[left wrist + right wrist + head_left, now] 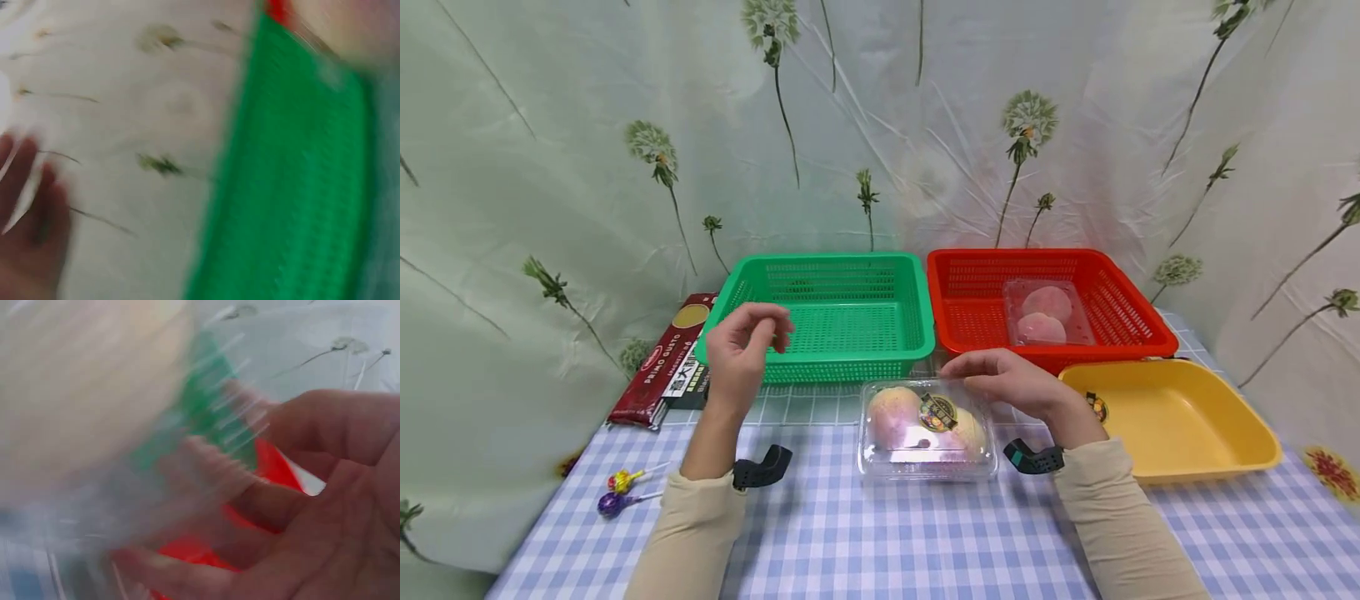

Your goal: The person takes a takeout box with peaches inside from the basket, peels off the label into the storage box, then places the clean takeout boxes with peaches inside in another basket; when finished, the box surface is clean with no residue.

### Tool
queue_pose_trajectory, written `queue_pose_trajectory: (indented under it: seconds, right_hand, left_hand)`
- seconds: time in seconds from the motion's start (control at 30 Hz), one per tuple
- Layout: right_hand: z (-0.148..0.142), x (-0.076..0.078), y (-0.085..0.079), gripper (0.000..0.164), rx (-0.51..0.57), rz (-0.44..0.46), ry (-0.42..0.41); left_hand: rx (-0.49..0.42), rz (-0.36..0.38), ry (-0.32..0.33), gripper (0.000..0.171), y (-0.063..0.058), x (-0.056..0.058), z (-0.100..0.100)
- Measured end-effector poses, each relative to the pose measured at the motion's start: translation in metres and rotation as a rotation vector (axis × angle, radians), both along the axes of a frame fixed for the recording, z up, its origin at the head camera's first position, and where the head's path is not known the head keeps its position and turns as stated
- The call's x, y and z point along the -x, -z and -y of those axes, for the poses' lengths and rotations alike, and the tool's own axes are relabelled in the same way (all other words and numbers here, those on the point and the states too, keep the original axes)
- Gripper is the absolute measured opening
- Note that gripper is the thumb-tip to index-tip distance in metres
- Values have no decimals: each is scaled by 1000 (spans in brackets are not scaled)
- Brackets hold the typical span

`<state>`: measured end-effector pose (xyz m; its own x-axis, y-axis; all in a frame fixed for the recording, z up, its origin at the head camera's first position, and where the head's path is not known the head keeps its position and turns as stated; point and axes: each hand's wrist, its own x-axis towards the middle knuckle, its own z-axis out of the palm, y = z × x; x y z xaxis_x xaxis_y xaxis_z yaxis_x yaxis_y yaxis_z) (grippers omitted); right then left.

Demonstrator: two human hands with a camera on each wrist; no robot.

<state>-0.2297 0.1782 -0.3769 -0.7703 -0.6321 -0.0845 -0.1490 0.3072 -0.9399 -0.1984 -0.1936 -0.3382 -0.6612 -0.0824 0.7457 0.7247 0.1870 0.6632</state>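
In the head view, a clear plastic box of peaches [922, 433] with a round label on its lid is at the middle of the checked cloth. My right hand [1011, 382] grips this box at its far right corner. Through the plastic, its fingers [181, 572] show in the right wrist view, where a pale, blurred peach [87, 381] fills the upper left. Raised before the green basket [831, 371], my left hand [747, 346] holds nothing, its fingers loosely bent. The left wrist view is blurred, with that hand at its lower left edge.
A red basket [951, 337] at the back right holds another clear box of peaches [1047, 312]. A yellow tray [1180, 417] is to the right of my right hand. Left lie spaghetti packs [662, 367] and two lollipops [617, 492].
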Motion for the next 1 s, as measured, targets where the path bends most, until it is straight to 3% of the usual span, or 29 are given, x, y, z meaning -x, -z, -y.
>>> queue_pose_trajectory:
  seconds: [0.07, 0.13, 0.2, 0.3, 0.37, 0.43, 0.6, 0.73, 0.87, 1.0]
  right_hand:
    - [-3, 0, 2, 33, -52, -11, -1]
    - [-4, 1, 4, 36, -81, -23, -15]
    - [-5, 1, 4, 38, -91, -31, -29]
    - [-5, -1, 1, 41, -134, -69, -47]
    - [-4, -3, -4, 43, -164, -92, -60]
    - [-4, -6, -8, 47, -200, -124, -74]
    - [0, -11, -16, 52, -226, -169, -113]
    - [1, -12, -18, 50, -165, -175, -119]
    - [2, -10, -16, 47, -98, -160, -121]
    - [4, -9, -16, 46, -93, -141, -137]
  left_hand:
    - [59, 122, 245, 19, -7, -5, -4]
    - [163, 258, 402, 21, -12, -9, -7]
    - [323, 396, 471, 25, -14, -12, -10]
    - [580, 563, 518, 35, -9, -12, -15]
    - [715, 636, 533, 45, -3, -11, -18]
    - [793, 684, 557, 54, 5, -9, -21]
    - [856, 779, 589, 78, 21, -4, -27]
    - [865, 810, 644, 94, 35, 0, -33]
    - [827, 827, 719, 94, 49, 4, -41]
    - [781, 826, 747, 89, 60, 8, -47]
